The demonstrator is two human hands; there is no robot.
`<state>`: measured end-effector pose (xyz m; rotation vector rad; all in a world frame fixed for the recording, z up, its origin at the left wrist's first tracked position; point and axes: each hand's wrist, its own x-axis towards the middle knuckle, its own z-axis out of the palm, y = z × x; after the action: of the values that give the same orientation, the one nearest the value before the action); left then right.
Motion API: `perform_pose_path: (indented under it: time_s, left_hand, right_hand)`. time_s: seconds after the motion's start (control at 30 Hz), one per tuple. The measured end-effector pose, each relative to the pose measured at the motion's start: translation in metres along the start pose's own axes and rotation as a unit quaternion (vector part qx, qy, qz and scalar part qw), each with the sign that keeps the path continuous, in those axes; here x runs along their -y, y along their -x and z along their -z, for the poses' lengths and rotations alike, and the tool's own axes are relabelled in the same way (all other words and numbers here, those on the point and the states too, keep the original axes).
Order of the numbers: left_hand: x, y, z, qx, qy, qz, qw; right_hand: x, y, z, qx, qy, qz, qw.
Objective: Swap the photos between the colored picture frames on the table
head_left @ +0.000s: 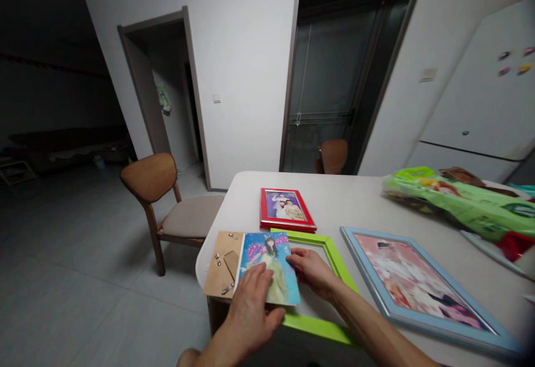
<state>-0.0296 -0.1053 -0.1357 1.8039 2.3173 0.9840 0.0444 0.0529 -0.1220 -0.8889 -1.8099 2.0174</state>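
Observation:
A picture print [276,272] of a long-haired figure in a yellow-green dress on blue lies over the left part of a green photo frame [340,264]. My left hand [253,306] rests on the print's lower left, fingers stretched across it and thumb apart near its bottom edge. At the print's right edge, my right hand [311,269] has its fingers closed on the border. A wooden backing board [215,272] with metal clips and a stand flap lies to the left, partly covered by the print. The green frame's left side is mostly hidden.
Behind the green frame lies a red photo frame [309,219]. A larger light-blue frame [371,283] lies to the right. A green plastic package [460,200] sits at the table's far right. A wooden chair [152,177] stands left of the white table [351,200].

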Motion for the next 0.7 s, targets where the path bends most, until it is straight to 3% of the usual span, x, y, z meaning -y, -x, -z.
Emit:
perform_pose_path:
  time_s: [0.1, 0.23, 0.3, 0.4, 0.5, 0.57, 0.63, 0.7]
  left_hand:
    - [-0.008, -0.007, -0.004, -0.003, 0.000, -0.029, 1.000]
    - [-0.018, -0.023, 0.005, -0.112, 0.095, -0.046, 0.988]
    - [-0.026, -0.029, 0.008, -0.177, 0.192, -0.003, 0.965]
    - [-0.043, -0.035, 0.006, -0.221, 0.365, 0.111, 0.897]
    - [-0.056, -0.037, -0.003, -0.196, 0.510, 0.168, 0.821]
    - [-0.057, -0.038, -0.009, -0.163, 0.567, 0.168, 0.790]
    - [-0.049, -0.037, -0.014, -0.137, 0.584, 0.164, 0.783]
    - [-0.038, -0.034, -0.018, -0.121, 0.549, 0.173, 0.809]
  right_hand:
    - [0.019, 0.013, -0.006, -0.015, -0.047, 0.032, 0.998]
    - [0.041, 0.032, -0.010, -0.022, -0.120, 0.094, 0.988]
    - [0.039, 0.037, -0.010, -0.056, -0.130, 0.084, 0.986]
    - [0.018, 0.038, -0.007, -0.087, -0.132, 0.020, 0.987]
    - [-0.003, 0.034, 0.002, -0.078, -0.175, 0.034, 0.981]
    - [-0.007, 0.033, 0.014, -0.117, -0.172, 0.075, 0.975]
    - [-0.005, 0.034, 0.030, -0.157, -0.108, 0.086, 0.978]
    - [0.000, 0.037, 0.047, -0.170, -0.016, 0.073, 0.983]
